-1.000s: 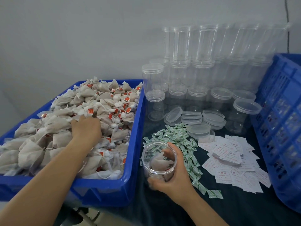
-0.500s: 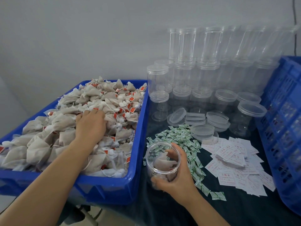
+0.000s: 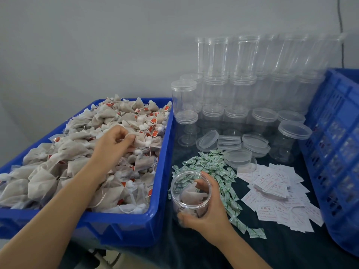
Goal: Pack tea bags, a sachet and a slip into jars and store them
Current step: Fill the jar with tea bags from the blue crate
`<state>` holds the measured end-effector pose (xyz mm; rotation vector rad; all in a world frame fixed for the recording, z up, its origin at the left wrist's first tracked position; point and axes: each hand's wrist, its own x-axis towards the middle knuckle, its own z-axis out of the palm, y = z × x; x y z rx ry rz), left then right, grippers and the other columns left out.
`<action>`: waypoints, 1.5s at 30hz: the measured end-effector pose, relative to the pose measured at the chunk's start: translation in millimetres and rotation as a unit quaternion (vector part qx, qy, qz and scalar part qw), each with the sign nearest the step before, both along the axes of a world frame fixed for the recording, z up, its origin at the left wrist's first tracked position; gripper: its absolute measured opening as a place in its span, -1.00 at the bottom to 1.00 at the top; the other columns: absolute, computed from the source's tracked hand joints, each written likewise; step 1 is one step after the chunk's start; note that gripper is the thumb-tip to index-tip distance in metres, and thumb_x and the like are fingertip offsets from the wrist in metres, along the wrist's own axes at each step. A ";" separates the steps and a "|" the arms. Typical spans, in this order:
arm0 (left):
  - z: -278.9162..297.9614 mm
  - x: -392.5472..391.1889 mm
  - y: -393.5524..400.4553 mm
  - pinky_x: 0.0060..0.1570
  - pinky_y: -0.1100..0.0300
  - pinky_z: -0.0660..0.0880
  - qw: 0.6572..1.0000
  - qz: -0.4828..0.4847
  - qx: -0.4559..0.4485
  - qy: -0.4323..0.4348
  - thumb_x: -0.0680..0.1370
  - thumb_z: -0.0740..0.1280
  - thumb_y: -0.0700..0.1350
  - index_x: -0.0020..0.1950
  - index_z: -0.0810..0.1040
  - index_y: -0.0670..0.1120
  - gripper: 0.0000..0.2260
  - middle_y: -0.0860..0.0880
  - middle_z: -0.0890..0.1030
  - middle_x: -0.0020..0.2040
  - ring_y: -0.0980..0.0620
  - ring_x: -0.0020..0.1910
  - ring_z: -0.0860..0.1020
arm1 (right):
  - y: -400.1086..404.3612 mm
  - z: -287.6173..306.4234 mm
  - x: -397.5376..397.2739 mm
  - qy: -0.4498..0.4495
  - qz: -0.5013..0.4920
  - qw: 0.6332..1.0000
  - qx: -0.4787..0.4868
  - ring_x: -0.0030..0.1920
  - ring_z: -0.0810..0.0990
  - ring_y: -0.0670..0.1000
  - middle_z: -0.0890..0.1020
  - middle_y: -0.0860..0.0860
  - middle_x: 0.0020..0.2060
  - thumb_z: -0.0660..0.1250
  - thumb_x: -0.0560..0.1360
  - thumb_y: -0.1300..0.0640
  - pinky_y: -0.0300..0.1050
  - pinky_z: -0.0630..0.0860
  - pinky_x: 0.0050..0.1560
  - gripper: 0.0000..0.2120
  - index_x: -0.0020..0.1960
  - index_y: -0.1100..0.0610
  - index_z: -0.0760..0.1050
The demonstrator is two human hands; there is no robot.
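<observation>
1. We start from the blue tray (image 3: 161,171) on the left of the bench (image 3: 281,247); it is heaped with tea bags (image 3: 77,144), so we should lift one clear of the heap rather than drag it, since the strings look likely to tangle.
2. Our right hand (image 3: 208,212) is curled round the open jar (image 3: 190,193), which stands on the bench just beside the tray with a few tea bags already inside. We judge it best to hold it upright, mouth towards the tray.
3. Our left hand (image 3: 112,144) is pinching one tea bag (image 3: 140,139) between fingertips and thumb at the top of the heap. We should grip the pouch itself, not the tag.
4. The green sachets (image 3: 213,171) and paper slips (image 3: 275,191) lie near the jar, to be added later.
</observation>
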<state>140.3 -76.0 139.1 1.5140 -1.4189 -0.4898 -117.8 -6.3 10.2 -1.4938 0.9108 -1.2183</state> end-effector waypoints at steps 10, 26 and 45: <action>45.4 -41.1 27.2 -0.29 0.39 0.54 0.987 -0.160 -0.031 0.012 0.55 0.31 -0.21 -0.14 0.49 -0.12 -0.93 0.07 0.68 -0.23 0.14 -0.24 0.66 | 0.4 1.1 1.2 -0.012 0.009 1.000 0.008 0.23 0.54 -0.17 0.44 -0.20 0.23 0.61 0.12 0.10 -0.27 0.53 0.09 -0.03 0.38 -0.31 0.23; 31.6 -86.0 58.9 -0.16 0.07 0.60 0.946 -0.266 -0.030 -0.184 0.51 0.38 -0.13 -0.16 0.49 0.09 -0.86 0.04 0.68 -0.14 0.08 -0.17 0.65 | -0.7 1.7 1.9 -0.044 0.014 0.999 0.021 0.19 0.61 0.02 0.48 -0.18 0.21 0.60 0.13 0.18 -0.12 0.60 0.03 -0.07 0.32 -0.38 0.28; 1.9 -107.8 62.6 -0.26 0.35 0.21 0.839 -0.313 -0.026 -0.444 0.53 0.29 -0.07 -0.12 0.46 -0.02 -0.94 0.15 0.40 -0.21 0.18 -0.23 0.35 | -2.4 0.6 0.2 -0.049 0.029 0.998 0.035 0.19 0.62 0.15 0.43 0.10 0.34 0.60 0.18 0.22 0.23 0.61 0.12 -0.01 0.44 -0.21 0.18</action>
